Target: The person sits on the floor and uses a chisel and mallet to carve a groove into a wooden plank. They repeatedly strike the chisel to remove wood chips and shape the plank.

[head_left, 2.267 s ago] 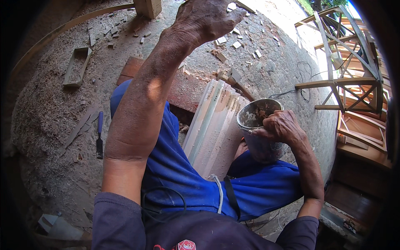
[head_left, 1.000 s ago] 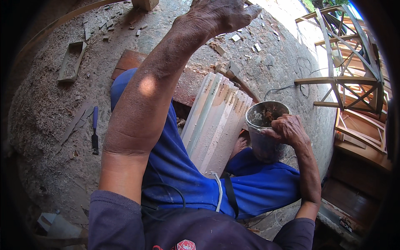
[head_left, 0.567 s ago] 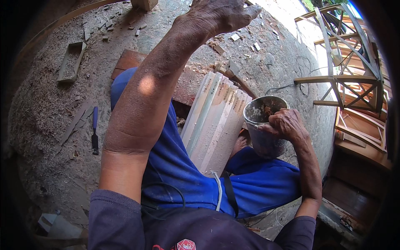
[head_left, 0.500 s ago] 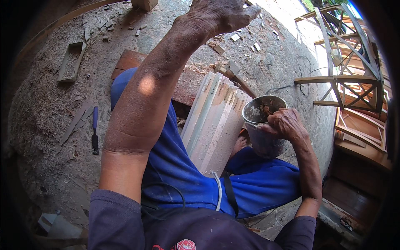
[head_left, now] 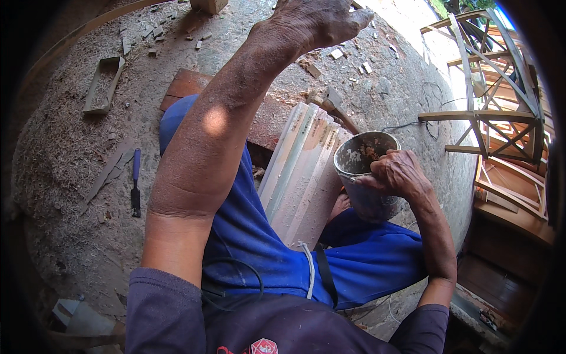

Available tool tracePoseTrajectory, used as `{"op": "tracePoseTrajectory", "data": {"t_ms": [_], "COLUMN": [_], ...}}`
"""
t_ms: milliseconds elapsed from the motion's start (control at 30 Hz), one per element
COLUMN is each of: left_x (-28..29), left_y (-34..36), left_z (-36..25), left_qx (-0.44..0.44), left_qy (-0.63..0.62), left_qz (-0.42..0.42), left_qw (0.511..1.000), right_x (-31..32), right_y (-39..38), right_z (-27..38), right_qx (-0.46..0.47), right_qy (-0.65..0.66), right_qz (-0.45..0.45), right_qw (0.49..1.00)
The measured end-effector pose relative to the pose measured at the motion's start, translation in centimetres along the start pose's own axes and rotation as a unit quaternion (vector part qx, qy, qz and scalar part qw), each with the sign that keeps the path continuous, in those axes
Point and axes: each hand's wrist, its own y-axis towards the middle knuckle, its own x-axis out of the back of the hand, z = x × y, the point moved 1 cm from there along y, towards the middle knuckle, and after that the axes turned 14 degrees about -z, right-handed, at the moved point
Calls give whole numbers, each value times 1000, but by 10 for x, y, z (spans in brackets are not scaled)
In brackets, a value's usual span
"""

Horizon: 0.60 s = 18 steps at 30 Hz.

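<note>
Bucket [head_left: 367, 194] in curled right hand [head_left: 400, 174], elbow [head_left: 442, 271] bent; left hand [head_left: 315, 25] far forward, thumb [head_left: 362, 19] out, grip unclear.

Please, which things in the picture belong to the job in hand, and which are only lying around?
Job in hand, as I judge it:
bucket, gripped at its rim by the right hand
possibly the pale boards beside it
left hand: unclear if it holds anything

Seemingly just lying about:
purple-handled tool
wooden-handled tool
open box
wood offcuts
</note>
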Motion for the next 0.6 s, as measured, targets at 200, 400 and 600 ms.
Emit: {"op": "tracePoseTrajectory", "data": {"t_ms": [200, 400, 600], "left_x": [-1, 3, 5], "left_y": [-1, -1, -3], "left_z": [2, 0, 2], "left_qx": [-20, -8, -23], "left_qy": [-13, -2, 17], "left_qz": [-13, 5, -9], "left_qw": [1000, 1000, 1000], "right_x": [6, 15, 21], "right_y": [11, 25, 43], "right_z": [7, 13, 20], "right_qx": [12, 25, 36], "right_qy": [-5, -3, 14], "right_qz": [9, 0, -7], "right_qw": [1000, 1000, 999]}}
